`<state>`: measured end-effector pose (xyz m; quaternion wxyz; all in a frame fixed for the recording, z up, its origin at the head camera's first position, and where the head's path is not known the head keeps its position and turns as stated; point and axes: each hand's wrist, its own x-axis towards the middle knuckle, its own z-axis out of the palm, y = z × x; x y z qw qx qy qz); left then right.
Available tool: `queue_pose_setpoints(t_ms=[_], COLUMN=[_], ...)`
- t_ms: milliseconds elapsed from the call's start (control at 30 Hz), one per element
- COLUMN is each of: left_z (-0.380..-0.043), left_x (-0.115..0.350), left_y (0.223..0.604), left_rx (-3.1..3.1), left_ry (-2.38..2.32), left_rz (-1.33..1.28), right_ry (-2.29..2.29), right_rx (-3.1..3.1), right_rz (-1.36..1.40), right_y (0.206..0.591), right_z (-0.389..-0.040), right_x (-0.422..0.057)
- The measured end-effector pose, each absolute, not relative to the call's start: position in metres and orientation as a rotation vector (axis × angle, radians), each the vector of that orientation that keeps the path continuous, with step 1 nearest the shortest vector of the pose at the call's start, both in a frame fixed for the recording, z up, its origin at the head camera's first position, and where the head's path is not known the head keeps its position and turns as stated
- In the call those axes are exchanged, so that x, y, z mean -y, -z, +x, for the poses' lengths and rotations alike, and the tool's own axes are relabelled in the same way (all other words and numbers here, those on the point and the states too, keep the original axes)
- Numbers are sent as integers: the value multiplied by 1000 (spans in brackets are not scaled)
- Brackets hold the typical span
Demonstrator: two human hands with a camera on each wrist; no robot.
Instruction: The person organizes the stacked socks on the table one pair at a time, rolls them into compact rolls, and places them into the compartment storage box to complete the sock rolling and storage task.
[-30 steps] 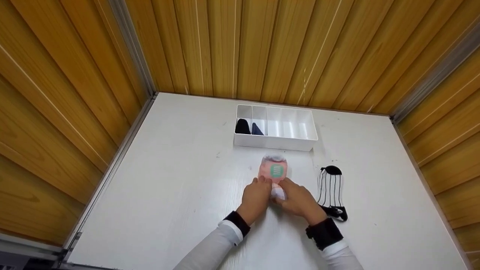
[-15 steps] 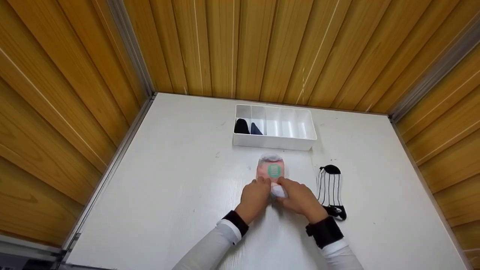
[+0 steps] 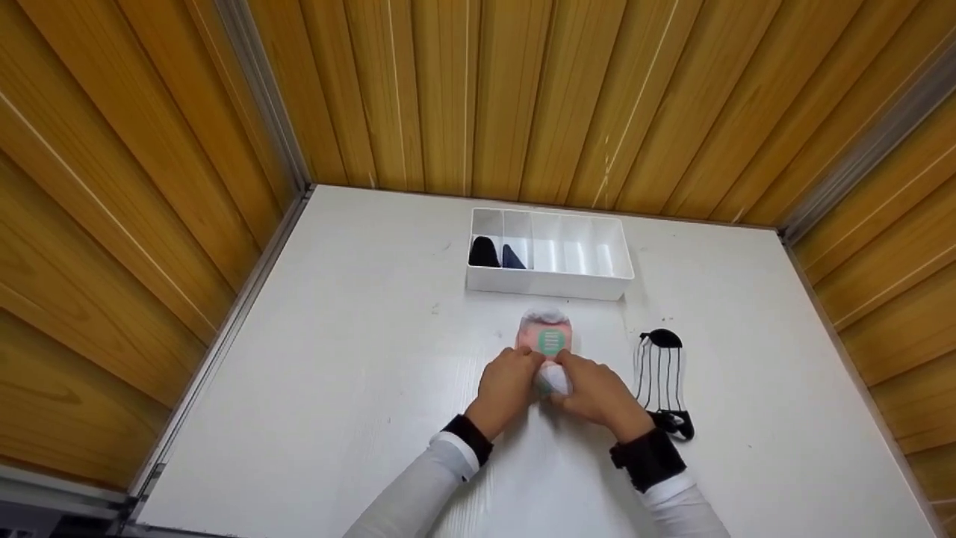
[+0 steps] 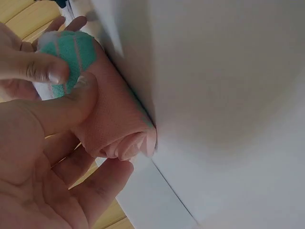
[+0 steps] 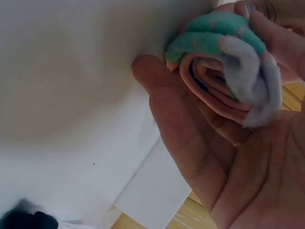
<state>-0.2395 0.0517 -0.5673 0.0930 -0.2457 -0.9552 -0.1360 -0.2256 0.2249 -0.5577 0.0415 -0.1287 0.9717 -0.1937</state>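
Note:
A pink sock [image 3: 529, 336] with a green patch and a whitish far end lies on the white table, its near end rolled up. My left hand [image 3: 506, 387] pinches the roll from the left side, and my right hand [image 3: 603, 394] grips it from the right. In the left wrist view, the thumb presses on the pink cloth of the sock [image 4: 112, 102] while the fingers sit at its side end. Coiled pink, green and whitish layers of the sock [image 5: 214, 95] show in the right wrist view, between the thumb and fingers.
Beyond the hands stands a white divided box [image 3: 545, 283]. A black piece [image 3: 484, 253] sits in its leftmost compartment, a dark blue piece [image 3: 512, 258] in the one beside it. Right of my right hand lies a black-and-white striped sock [image 3: 665, 339]. Wooden panels [image 3: 500, 97] enclose the table.
The rolled near end has turned forward a little, and my left fingers have edged toward the green patch. Both hands keep hold of the sock; box and striped sock have not moved.

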Motion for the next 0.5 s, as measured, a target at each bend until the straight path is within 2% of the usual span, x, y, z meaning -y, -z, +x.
queue_pose_setpoints(t_ms=[300,500], left_z=[-246,-248], left_x=[-47,-42], left_y=[572,576], left_rx=[2864,2887], left_ry=[610,766], left_rz=[-857,-884], right_ry=[425,473], right_rx=[-3163,-3116], right_rz=[-665,-652], right_y=[563,566], right_z=[-222,-228], right_x=[-221,-219])
